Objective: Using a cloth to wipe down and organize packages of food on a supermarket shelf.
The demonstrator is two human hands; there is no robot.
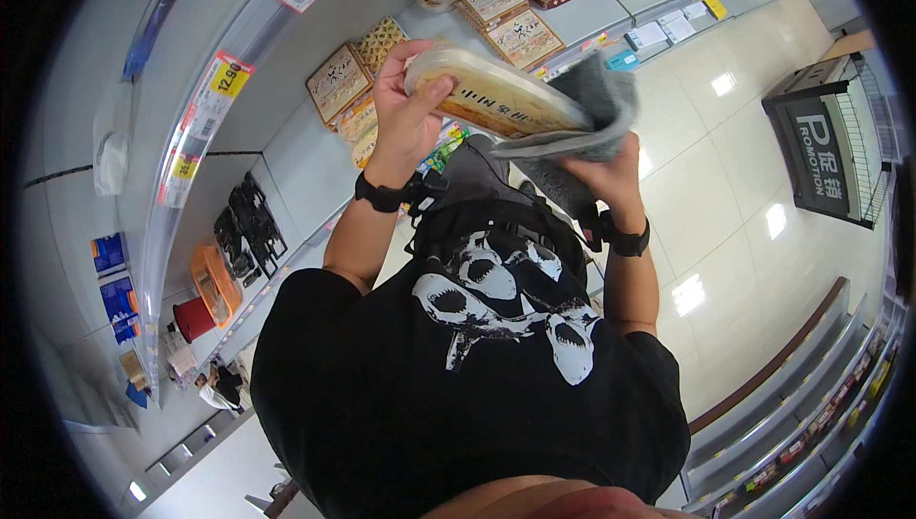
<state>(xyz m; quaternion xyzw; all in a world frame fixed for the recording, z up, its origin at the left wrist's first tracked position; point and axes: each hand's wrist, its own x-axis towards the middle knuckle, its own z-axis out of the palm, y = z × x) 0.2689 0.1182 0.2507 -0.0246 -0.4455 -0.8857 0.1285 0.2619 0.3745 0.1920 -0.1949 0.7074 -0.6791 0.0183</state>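
Note:
My left hand (413,100) grips one end of a long, rounded, clear plastic case (494,97), thumb on top and fingers behind. The case has a yellowish printed insert with writing and is tilted down to the right. A grey cloth (608,100) is folded about its other end and hides that tip. My right hand (608,172) holds the cloth from below, with most of its fingers behind the fabric. Just beyond the case, boxed Chinese chess sets (526,38) stand on the grey shelf (587,11).
More chess boxes (340,82) sit beside my left hand. A shelf edge with price tags (215,97) runs along the left. At right are a promotion bin (823,154) on the tiled floor (715,197) and a shelving unit (780,404). Another person (222,384) is far off, lower left.

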